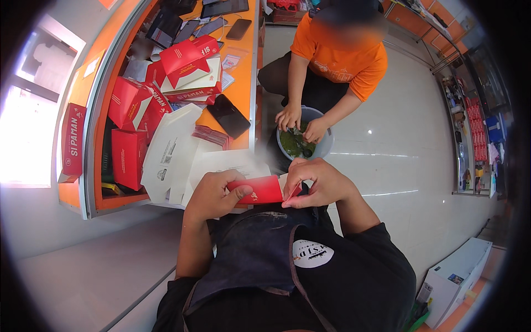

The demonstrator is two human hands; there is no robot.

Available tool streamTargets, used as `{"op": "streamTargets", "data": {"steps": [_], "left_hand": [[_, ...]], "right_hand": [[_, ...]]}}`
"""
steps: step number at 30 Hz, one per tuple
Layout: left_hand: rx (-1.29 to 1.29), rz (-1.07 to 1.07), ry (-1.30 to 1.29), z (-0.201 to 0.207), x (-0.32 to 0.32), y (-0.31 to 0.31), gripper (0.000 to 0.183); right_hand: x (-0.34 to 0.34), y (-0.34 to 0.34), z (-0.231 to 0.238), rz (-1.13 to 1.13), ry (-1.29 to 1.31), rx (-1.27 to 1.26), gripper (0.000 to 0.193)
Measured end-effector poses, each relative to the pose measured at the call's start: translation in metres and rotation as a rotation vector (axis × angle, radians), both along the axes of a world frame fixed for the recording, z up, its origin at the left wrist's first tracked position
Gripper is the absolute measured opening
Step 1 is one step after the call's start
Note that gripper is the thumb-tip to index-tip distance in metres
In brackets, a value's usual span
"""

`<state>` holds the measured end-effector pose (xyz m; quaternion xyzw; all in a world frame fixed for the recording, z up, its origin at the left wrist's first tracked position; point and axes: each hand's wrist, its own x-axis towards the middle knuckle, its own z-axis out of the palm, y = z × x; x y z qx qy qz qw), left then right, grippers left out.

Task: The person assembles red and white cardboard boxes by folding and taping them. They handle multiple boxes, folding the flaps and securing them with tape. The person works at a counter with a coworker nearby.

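"Stating orientation first: how does the red carton (263, 189) lie?"

"Its long axis runs left to right across the wearer's front, just before the dark apron (254, 238), flapped end pointing right. The left hand (215, 193) pinches the left end, thumb on the red face; the right hand (321, 185) pinches the flap (297, 190)."

"Quantities?"

"One carton is held. The orange tabletop (243, 83) carries one black flat device (229, 116), one brown phone (239, 29), heaped red boxes (131, 102) (overlap prevents an exact count) and at least two white blanks (168, 155)."

"Containers?"

"One pale bucket (329, 145) holds green matter (290, 146); a co-worker (345, 66) reaches into it."
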<state>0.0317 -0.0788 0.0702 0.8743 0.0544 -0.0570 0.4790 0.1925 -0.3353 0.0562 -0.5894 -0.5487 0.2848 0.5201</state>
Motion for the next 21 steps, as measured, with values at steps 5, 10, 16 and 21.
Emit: {"op": "streamTargets", "data": {"steps": [5, 10, 16, 21], "left_hand": [[0.068, -0.072, -0.014, 0.0, 0.002, -0.004, 0.036], [0.034, 0.012, 0.012, 0.008, 0.003, -0.015, 0.039], [0.169, 0.015, -0.063, 0.015, 0.001, -0.027, 0.05], [0.14, 0.015, 0.095, 0.028, -0.003, -0.027, 0.068]], "right_hand": [[0.005, 0.004, 0.008, 0.201, -0.025, -0.021, 0.026], [-0.013, 0.013, 0.011, -0.237, 0.005, -0.026, 0.039], [-0.012, 0.008, 0.012, -0.311, 0.203, -0.286, 0.046], [-0.01, 0.014, 0.0, -0.481, 0.238, -0.337, 0.041]]}}
